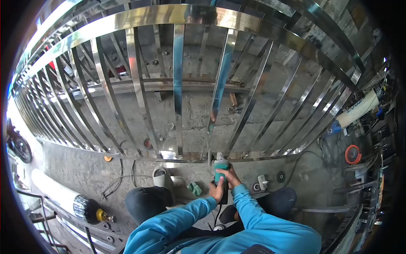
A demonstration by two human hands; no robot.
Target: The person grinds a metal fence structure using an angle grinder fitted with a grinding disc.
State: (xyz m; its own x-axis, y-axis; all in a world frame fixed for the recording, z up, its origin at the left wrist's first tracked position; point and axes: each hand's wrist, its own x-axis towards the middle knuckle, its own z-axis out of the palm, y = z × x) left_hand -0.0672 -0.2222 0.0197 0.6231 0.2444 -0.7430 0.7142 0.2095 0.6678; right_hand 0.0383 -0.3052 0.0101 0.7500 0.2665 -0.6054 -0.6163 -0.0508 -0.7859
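A green angle grinder (220,166) is held in both my hands, its disc upright against the lower rail of a shiny metal railing (186,160). My left hand (216,190) is wrapped round the rear of the grinder's body. Closer to the grinder's head, my right hand (230,176) grips it from the right side. A black cord hangs down from the tool between my knees. The railing's upright bars rise from the rail to a broad, curved top rail (186,14).
Gas cylinders lie at the lower left (63,197) and right (359,110). A white container (161,178) and a green cloth (194,189) are left of my hands. Cables, an orange ring (353,154) and a power socket (262,182) lie on the floor.
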